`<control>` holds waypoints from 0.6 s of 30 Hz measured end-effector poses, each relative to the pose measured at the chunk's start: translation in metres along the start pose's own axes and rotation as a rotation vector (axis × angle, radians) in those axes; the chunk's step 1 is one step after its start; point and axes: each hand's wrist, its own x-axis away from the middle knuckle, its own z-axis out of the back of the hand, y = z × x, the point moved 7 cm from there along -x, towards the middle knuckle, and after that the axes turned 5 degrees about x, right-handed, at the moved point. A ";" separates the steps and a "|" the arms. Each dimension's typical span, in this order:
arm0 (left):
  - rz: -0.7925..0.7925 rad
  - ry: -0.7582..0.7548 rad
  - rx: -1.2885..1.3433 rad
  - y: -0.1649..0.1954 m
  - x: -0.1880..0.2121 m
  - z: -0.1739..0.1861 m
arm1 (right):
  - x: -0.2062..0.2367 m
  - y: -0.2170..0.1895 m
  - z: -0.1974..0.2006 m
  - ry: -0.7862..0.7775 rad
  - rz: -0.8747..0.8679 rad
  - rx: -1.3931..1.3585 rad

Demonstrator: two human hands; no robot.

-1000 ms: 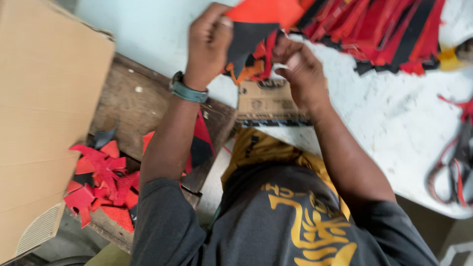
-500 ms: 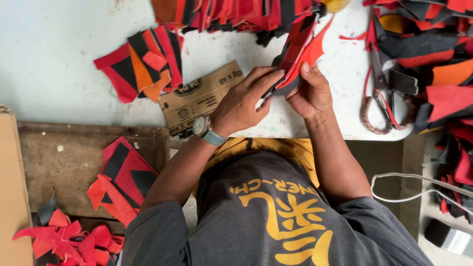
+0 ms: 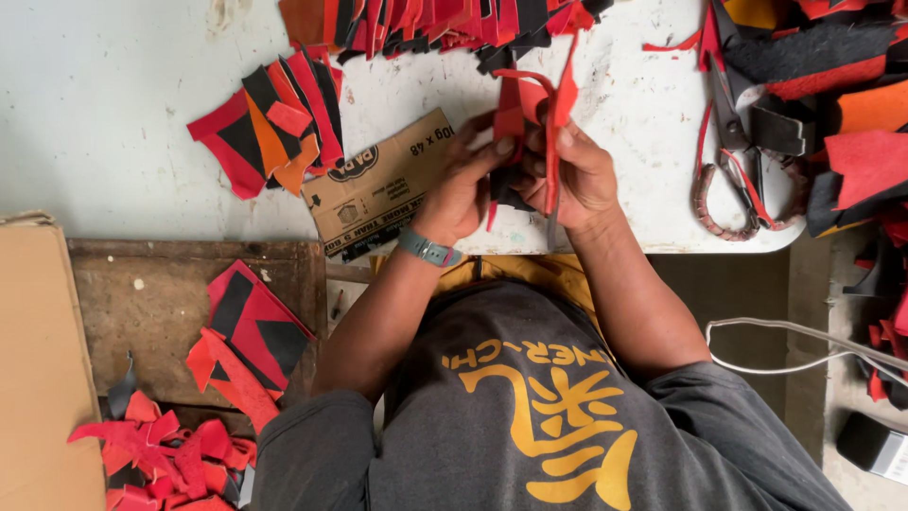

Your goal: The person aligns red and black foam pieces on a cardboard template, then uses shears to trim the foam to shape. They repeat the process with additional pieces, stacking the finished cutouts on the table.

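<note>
I see both hands raised over the near edge of the white counter (image 3: 113, 114): the left hand (image 3: 463, 189) is closed on the red and black cut pieces (image 3: 530, 114), fingertips pinching their lower part, while the right hand (image 3: 577, 175) is curled around the same bundle from the right side. Just left of the hands lies a flat cardboard piece (image 3: 378, 189), with a fanned pile of red, orange and black pieces (image 3: 270, 118) beyond it. Well to the right rest large scissors (image 3: 733, 161) with wrapped handles.
</note>
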 end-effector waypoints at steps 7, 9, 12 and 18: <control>-0.461 0.135 -1.347 0.084 0.037 -0.020 | 0.023 -0.062 -0.001 0.047 0.188 0.371; -0.455 0.066 -1.354 0.070 0.033 -0.022 | 0.023 -0.068 -0.003 0.144 0.203 0.499; -0.206 -0.081 -0.957 0.020 0.008 -0.020 | 0.022 -0.062 -0.008 0.231 0.172 0.520; 0.389 -0.104 0.210 -0.049 -0.011 -0.019 | 0.034 -0.083 -0.010 0.435 0.286 0.947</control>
